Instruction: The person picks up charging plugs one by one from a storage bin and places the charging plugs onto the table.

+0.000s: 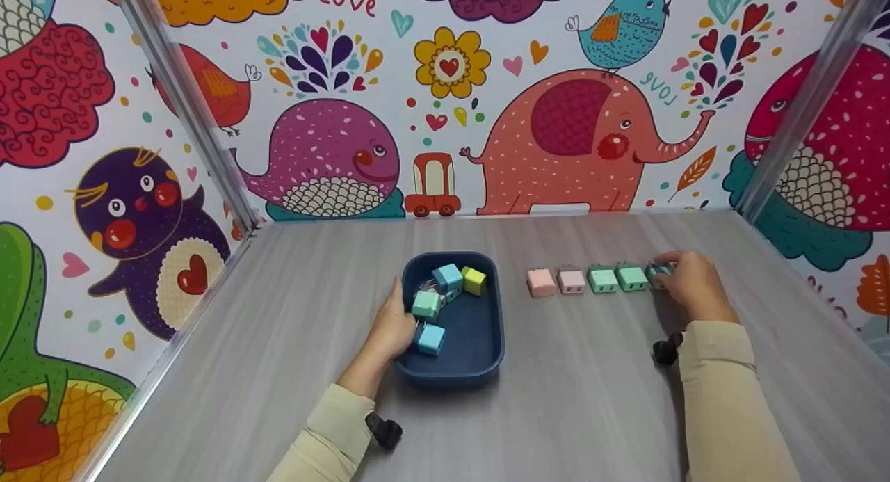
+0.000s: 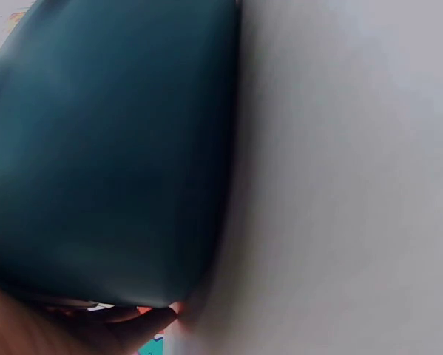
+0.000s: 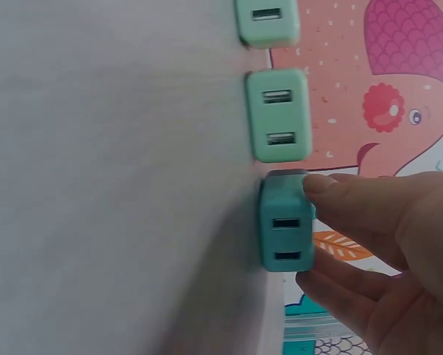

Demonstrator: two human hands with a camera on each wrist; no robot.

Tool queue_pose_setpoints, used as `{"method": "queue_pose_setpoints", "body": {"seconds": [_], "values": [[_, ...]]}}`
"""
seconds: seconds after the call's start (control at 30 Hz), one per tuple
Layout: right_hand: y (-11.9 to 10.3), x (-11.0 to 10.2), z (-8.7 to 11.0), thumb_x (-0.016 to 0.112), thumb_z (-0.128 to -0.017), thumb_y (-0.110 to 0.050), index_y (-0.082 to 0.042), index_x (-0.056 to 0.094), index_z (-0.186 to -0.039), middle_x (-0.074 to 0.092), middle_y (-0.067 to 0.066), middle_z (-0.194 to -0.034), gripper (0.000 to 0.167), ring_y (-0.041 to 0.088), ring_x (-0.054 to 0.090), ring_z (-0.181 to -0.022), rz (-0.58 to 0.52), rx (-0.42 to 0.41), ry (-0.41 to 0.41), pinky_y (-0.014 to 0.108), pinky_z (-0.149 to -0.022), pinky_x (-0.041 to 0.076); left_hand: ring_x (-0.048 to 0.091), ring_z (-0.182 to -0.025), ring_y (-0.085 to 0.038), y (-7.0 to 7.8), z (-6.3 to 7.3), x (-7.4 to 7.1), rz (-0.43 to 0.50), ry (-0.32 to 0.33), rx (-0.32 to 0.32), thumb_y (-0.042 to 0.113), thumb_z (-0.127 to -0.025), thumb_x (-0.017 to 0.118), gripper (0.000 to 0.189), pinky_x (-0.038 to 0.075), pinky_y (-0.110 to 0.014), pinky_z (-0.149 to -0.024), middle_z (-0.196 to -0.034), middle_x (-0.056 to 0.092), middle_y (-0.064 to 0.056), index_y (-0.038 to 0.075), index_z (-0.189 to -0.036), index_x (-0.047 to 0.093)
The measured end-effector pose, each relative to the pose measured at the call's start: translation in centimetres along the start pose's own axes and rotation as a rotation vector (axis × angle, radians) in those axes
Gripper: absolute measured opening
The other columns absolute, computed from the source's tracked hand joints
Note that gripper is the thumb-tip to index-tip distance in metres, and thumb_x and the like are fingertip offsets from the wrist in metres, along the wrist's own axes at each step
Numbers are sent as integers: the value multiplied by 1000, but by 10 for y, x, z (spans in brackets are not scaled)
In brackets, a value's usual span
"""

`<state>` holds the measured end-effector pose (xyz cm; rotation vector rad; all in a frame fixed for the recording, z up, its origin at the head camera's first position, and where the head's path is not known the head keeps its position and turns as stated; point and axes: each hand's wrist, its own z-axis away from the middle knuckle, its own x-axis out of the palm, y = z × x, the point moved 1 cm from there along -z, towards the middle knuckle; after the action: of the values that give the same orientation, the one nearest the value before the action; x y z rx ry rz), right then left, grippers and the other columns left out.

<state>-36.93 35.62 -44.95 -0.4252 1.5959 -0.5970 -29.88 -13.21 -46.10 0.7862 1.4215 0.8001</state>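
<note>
My left hand (image 1: 391,325) grips the left side of a dark blue plastic tub (image 1: 495,329). In the left wrist view the tub's wall (image 2: 110,148) fills much of the picture, with fingers (image 2: 143,329) along its lower edge. Inside lie several USB wall chargers, among them a yellow one (image 1: 474,281), a mint green one (image 1: 426,305) and a light blue one (image 1: 431,339). At the right end of a row, my right hand (image 1: 695,284) pinches a teal two-port charger (image 3: 286,225) between thumb and fingers. Its ports face the right wrist camera.
Left of the teal charger, the row holds two mint green chargers (image 1: 632,277) (image 1: 603,279), a pale pink one (image 1: 572,281) and a salmon one (image 1: 541,282). They stand on a grey wood-look table (image 1: 577,384). Cartoon-printed panels (image 1: 445,120) with metal posts (image 1: 793,106) enclose the back and sides.
</note>
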Motion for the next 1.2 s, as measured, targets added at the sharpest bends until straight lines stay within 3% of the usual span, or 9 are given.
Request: {"method": "queue_pose_setpoints", "body": {"seconds": [0.2,0.43,0.83,1.1,1.2], "values": [[-17,-16,5,62,-106,-15,6,60,-145,42,41,-154,45,57,40,-140,-47,35,-34,71,-112,40,18,-160,-44,0,0,0,4,-2,1,-12,-95,39,78,21,-57,-128,-173,18,-31,-7,-168,9],[-45,-27,9,62,-108,-26,3,62,-145,46,37,-154,47,55,43,-138,-27,14,-2,70,-110,43,19,-160,-45,1,0,0,1,6,6,-13,-95,39,78,22,-58,-128,-172,18,-31,-8,-167,10],[-110,-28,30,74,-101,-22,2,71,-134,59,29,-147,42,51,50,-138,18,-222,125,69,-110,44,16,-161,-43,-1,-1,-1,8,-5,-2,-13,-95,37,77,19,-56,-129,-173,16,-30,-8,-167,10],[-159,-12,54,81,-95,-16,-2,77,-127,68,21,-135,36,43,60,-129,64,-415,116,63,-109,48,17,-161,-43,-1,-2,1,7,-4,-6,-13,-95,38,78,19,-56,-129,-173,17,-30,-9,-167,9],[-175,1,63,82,-93,-13,-3,77,-125,70,18,-130,34,40,64,-124,95,-493,77,59,-106,52,18,-161,-42,-1,-2,1,8,-3,-10,-13,-95,39,78,20,-56,-129,-173,17,-30,-8,-167,9]]}}
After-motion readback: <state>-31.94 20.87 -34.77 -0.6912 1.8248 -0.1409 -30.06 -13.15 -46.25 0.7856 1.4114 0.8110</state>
